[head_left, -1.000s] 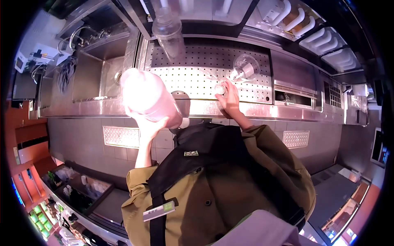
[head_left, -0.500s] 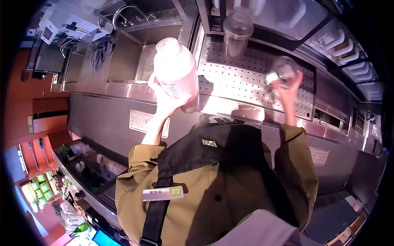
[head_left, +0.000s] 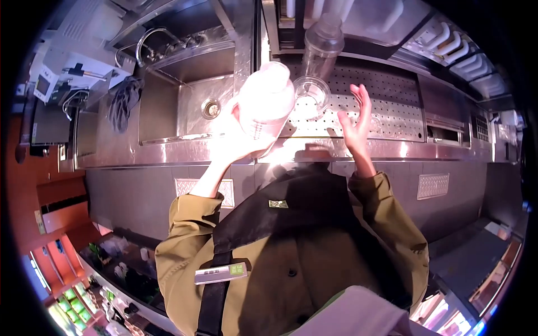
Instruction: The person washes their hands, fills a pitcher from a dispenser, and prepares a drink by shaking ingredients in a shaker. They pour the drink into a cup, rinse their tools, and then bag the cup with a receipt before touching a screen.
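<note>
Pink-white shaker clasped in left grip; clear cup on perforated drain tray lies between shaker and nearer right grip, spread wide, empty.

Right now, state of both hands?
Left hand: closed around the pale shaker.
Right hand: open, holding nothing.

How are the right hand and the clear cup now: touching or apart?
Apart: the head view shows perforated tray between the right hand and the clear cup.
</note>
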A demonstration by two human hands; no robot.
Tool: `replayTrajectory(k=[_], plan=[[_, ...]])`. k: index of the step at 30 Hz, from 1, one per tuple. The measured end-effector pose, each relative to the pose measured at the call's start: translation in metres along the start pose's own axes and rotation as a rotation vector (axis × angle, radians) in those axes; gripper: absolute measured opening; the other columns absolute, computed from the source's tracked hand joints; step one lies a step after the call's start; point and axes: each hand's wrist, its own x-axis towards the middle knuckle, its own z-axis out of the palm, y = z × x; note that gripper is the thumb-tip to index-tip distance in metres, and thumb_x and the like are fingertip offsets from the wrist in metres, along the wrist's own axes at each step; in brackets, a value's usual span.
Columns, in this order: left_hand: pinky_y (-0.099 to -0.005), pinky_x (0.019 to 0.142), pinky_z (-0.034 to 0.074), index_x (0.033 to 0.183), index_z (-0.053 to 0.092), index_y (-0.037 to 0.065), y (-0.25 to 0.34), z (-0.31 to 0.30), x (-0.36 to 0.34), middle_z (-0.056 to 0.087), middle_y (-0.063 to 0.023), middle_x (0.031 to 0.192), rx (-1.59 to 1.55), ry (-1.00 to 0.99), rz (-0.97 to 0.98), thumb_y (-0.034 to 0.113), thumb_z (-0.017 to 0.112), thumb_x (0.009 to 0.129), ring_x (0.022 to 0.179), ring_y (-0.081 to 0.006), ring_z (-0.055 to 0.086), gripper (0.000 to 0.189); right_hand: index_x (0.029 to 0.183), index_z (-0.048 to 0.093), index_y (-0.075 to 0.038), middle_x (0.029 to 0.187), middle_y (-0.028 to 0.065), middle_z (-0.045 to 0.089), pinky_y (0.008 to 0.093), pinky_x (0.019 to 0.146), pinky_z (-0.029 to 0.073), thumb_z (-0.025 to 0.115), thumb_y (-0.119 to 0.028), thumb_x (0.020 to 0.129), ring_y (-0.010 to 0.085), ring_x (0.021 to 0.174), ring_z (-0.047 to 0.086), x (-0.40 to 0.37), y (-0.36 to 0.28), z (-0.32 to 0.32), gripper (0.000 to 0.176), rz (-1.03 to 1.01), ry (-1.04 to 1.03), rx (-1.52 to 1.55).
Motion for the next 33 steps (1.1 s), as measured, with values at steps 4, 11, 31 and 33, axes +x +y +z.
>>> replayTrajectory(k=[4,11,31,33], plan=[[-0.0428,0.098,0.029,0.125,0.009,0.006,0.005,0.012,0.017,0.026,-0.0190,0.123,0.065,-0.152,0.025,0.034,0.082,0.043,0.118,-0.0294,0.031,0.114,0.120,0.043,-0.001,0.113,0.0118,0.052,0.0326,0.093,0.036,0.065,-0.016,0.071,0.0191,0.105,0.049,0.038,-0.075,0.027,0.055,-0.085,-0.267,0.309],[-0.0413,0.097,0.031,0.130,0.012,0.007,0.026,0.012,0.039,0.035,-0.0208,0.124,0.106,-0.261,0.066,0.033,0.080,0.046,0.116,-0.0306,0.037,0.112,0.104,0.052,0.004,0.101,0.0104,0.057,0.0275,0.082,0.042,0.051,-0.019,0.086,0.0147,0.093,0.053,0.069,-0.065,0.027,0.030,0.089,-0.100,0.539],[-0.0425,0.077,0.045,0.134,0.019,0.020,0.047,-0.011,0.088,0.048,-0.0216,0.094,0.749,-0.582,0.315,0.031,0.073,0.050,0.086,-0.0387,0.053,0.101,0.092,0.055,0.006,0.087,0.0078,0.058,0.0240,0.070,0.043,0.056,-0.028,0.085,0.0113,0.077,0.054,0.052,0.019,0.037,0.035,0.663,0.208,0.804],[-0.0421,0.077,0.045,0.134,0.019,0.021,0.050,-0.011,0.088,0.048,-0.0220,0.094,0.778,-0.587,0.304,0.031,0.073,0.049,0.085,-0.0388,0.053,0.101,0.092,0.055,0.006,0.086,0.0075,0.058,0.0237,0.070,0.042,0.056,-0.028,0.085,0.0108,0.076,0.053,0.053,0.022,0.038,0.035,0.657,0.235,0.788]])
